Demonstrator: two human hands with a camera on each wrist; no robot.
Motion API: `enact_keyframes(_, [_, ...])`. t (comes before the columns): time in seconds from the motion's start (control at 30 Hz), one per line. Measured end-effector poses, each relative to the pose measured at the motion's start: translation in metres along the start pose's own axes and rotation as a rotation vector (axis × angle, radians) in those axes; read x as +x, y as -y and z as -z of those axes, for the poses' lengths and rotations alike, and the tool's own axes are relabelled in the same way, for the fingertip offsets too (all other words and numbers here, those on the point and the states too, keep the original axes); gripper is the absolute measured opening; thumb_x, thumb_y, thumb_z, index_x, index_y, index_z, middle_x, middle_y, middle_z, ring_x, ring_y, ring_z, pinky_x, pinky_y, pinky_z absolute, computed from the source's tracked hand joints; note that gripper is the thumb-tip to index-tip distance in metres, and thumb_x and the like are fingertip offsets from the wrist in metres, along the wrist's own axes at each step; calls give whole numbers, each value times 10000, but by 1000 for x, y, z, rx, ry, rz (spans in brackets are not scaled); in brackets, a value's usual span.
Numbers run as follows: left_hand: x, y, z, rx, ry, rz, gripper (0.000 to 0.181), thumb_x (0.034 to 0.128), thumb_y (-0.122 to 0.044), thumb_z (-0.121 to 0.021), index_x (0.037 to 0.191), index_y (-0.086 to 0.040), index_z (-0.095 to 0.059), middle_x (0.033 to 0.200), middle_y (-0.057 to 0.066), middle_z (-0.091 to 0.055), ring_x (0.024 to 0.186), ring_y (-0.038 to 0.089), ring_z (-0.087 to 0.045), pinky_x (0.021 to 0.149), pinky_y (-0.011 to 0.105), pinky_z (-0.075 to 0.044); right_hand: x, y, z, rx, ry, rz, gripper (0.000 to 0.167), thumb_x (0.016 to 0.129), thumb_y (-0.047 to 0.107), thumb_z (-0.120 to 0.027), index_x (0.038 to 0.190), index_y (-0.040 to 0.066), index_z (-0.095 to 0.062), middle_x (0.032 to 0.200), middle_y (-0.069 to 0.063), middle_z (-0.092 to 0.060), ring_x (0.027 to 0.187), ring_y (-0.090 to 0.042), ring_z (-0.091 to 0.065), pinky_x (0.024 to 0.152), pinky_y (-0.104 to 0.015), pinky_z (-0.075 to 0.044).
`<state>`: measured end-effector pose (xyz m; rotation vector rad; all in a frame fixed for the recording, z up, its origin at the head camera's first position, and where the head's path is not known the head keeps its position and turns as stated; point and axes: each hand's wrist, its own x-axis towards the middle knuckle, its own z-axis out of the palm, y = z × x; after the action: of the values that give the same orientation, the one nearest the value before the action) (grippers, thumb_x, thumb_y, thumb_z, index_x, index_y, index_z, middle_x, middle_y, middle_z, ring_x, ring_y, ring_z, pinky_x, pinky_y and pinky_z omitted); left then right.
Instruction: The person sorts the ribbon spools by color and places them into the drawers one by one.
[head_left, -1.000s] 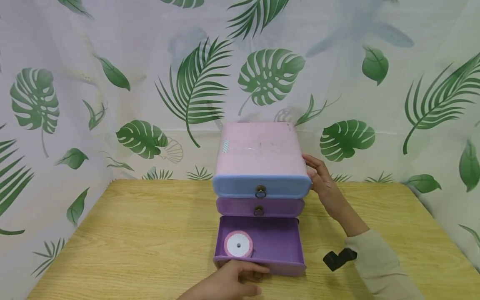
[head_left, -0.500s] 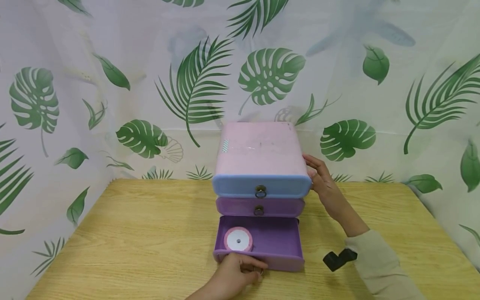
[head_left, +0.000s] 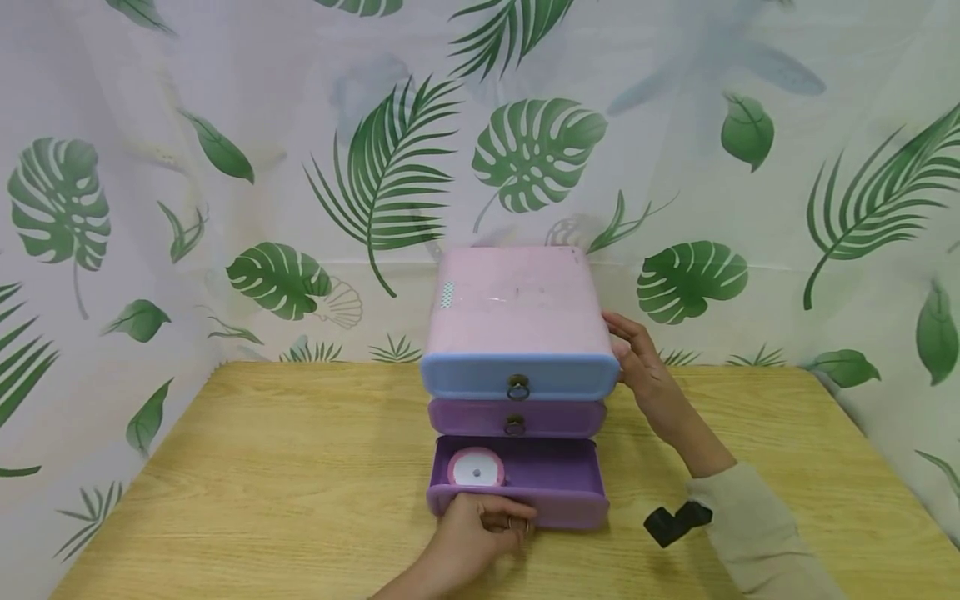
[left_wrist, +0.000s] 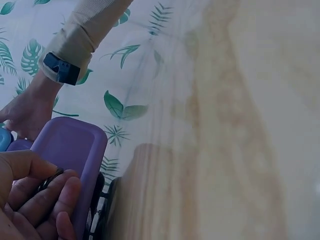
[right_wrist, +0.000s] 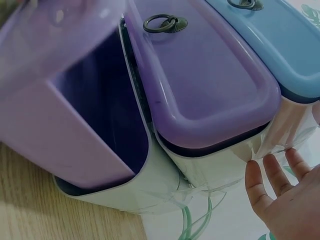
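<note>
A small drawer cabinet with a pink top stands on the table, one blue drawer above two purple ones. The bottom purple drawer is partly pulled out. Inside it, at the left, lies a white roll with a pink rim, its lower edge hidden by the drawer front. My left hand pinches the bottom drawer's ring pull between thumb and fingers. My right hand rests against the cabinet's right side, its fingertips touching the wall with fingers extended, as the right wrist view shows.
The wooden table extends on both sides of the cabinet. Behind it hangs a leaf-patterned cloth. A black device is strapped at the right sleeve. The middle purple drawer and the blue one are closed.
The bottom drawer has slid inward, away from me, with my left hand moving along on its ring pull. The white roll moved back with it. My right hand stays against the cabinet side.
</note>
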<state>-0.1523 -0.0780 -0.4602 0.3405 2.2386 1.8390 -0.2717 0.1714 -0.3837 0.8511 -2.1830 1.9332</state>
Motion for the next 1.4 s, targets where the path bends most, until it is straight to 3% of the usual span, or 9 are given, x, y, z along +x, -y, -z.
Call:
enact_keyframes(0.37, [13,3,6,-26,-23,9,217,804,29,-664,995,-22,-754,955,166,-743,777,57,-662,637,121,-489,0,1,-1,-10,2,-6,433,1062,218,-268,1495,208,-283,1400,37,-287,1112,-15,-496,827,-167,-461])
enact_keyframes(0.63, [25,3,10,4,-44,-3,231,793,33,-655,1001,-3,-749,947,171,-742,736,17,-636,637,131,-484,0,1,-2,-10,7,0,435,1062,213,-265,1497,201,-277,1407,33,-283,1102,-16,-505,823,-168,-464])
enact_keyframes(1.03, [40,1,15,-6,-21,3,231,815,19,-640,1027,20,-735,932,190,-739,728,42,-626,607,159,-466,0,2,1,-21,14,-17,443,1064,236,-264,1506,206,-255,1400,75,-286,1101,-2,-505,832,-155,-459])
enact_keyframes(1.4, [51,1,21,103,4,30,169,846,-52,-670,991,-56,-758,950,107,-752,746,96,-678,558,178,-445,-1,3,-1,-16,9,-16,441,1065,236,-262,1506,206,-258,1398,63,-295,1103,3,-511,840,-151,-455])
